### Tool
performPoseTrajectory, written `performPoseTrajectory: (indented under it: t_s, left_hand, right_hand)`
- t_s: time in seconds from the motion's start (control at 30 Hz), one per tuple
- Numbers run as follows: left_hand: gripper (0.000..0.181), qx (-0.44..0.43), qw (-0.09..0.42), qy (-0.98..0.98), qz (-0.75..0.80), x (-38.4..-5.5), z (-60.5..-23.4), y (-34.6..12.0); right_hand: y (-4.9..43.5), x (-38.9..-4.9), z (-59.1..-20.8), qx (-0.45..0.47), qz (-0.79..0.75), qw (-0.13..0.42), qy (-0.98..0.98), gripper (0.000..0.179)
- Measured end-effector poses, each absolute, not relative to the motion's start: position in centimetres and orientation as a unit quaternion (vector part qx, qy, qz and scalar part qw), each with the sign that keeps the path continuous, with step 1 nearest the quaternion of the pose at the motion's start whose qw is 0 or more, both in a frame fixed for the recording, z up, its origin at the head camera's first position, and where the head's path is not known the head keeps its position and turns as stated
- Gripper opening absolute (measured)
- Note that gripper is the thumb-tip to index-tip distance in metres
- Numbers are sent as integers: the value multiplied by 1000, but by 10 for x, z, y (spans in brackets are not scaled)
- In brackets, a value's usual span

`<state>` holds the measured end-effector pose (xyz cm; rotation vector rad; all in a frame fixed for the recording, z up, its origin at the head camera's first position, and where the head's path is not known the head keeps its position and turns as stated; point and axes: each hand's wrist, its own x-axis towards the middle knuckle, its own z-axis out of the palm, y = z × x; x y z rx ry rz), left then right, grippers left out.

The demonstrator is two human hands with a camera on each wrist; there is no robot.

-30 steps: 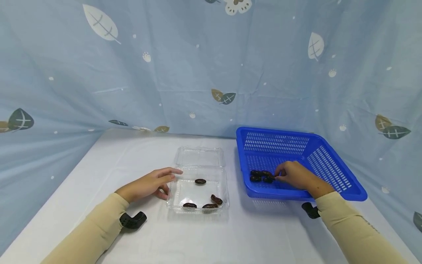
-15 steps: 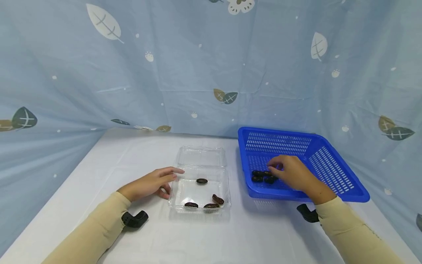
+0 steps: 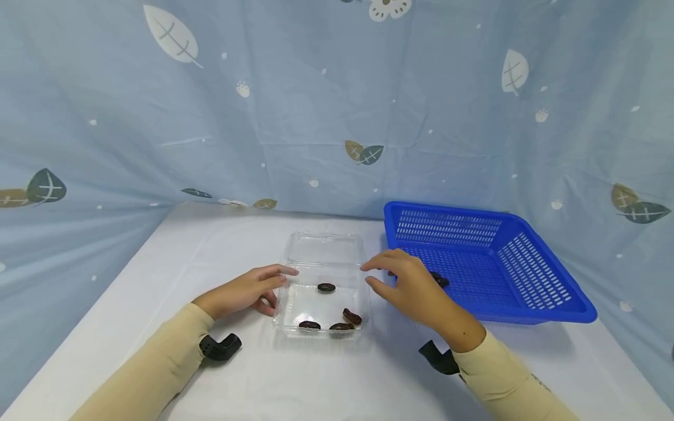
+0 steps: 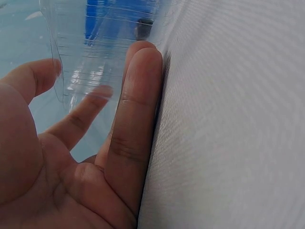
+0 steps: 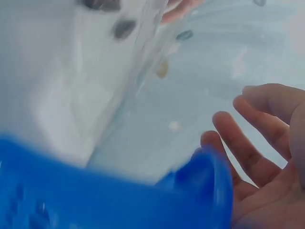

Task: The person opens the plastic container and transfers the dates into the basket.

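An opened clear plastic container (image 3: 310, 303) sits between the side edges of a white-covered table (image 3: 305, 380), a blue slotted basket (image 3: 474, 278) by the far right corner.

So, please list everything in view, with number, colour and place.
Clamshell container: one, clear, mid-table
Dates: four, dark brown, in container
Basket: one, blue, right of container
More dates: count hidden, dark brown, in basket
Table: one, white, under container and basket
Curtain: one, blue with printed leaves, behind
Wrist cameras: two, black, at the wrists
Sleeves: two, beige, on forearms
Left hand: one, bare, touching the container's left side
Right hand: one, bare, near the container's right edge
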<state>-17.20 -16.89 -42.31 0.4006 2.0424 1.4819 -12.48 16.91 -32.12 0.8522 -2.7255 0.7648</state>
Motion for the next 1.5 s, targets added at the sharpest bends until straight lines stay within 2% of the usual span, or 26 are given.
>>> performPoseTrajectory:
  t_s: [0.2,0.5,0.93,1.23,1.5]
  left_hand:
    - [47,146,290,766,555,-170,-422,-167]
    - [42,139,286,764,561,-171,-421,-165]
    - [44,141,294,767,552,-175,-422,-163]
    - [45,147,295,766,552,-174,-419,-169]
    - [44,138,297,764,556,-175,-419,-167]
  right_hand:
    - [142,-130,-334,305,310,93,-896,19]
    - [108,-145,-354,270,358,44,-893,17]
    - [108,-159,-382,260,351,47,-898,15]
    - [104,-161,-386,294,297,43,-907,17]
    - [102,-158,-386,275,234,26,-932,23]
